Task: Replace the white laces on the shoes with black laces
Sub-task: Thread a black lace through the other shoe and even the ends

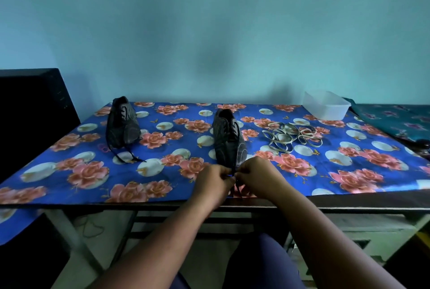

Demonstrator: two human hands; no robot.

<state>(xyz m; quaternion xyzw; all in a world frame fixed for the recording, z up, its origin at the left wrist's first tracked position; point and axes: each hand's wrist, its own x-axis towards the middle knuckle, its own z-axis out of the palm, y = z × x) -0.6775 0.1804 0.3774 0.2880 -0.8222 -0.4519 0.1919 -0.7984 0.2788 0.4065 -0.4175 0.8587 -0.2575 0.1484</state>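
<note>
Head camera view, looking forward and down over a table (69,198) covered in a blue cloth printed with pink roses. Two dark shoes stand on it. The nearer shoe (229,141) sits toward the middle of the front edge, its long axis running from front edge to back edge, one end just beyond the hands. Both hands meet at that near end, so neither is clearly closer to it. The left hand (213,182) and the right hand (257,178) have fingers curled, and between them they pinch the ends of a black lace (238,189), whose loose tails hang down toward the front edge. It looks like the lace ends are being tied or evened out, though the fingertips are too small to tell which.

The second shoe (122,123) stands well apart, toward the left back corner, already threaded with black lace (125,157) that trails loose toward the front edge. A tangled heap of white laces (292,136) lies to the right of the nearer shoe, near the back edge. A clear plastic tub (325,108) rests at the right back corner.

Judging by this, the swap is nearly finished.
</note>
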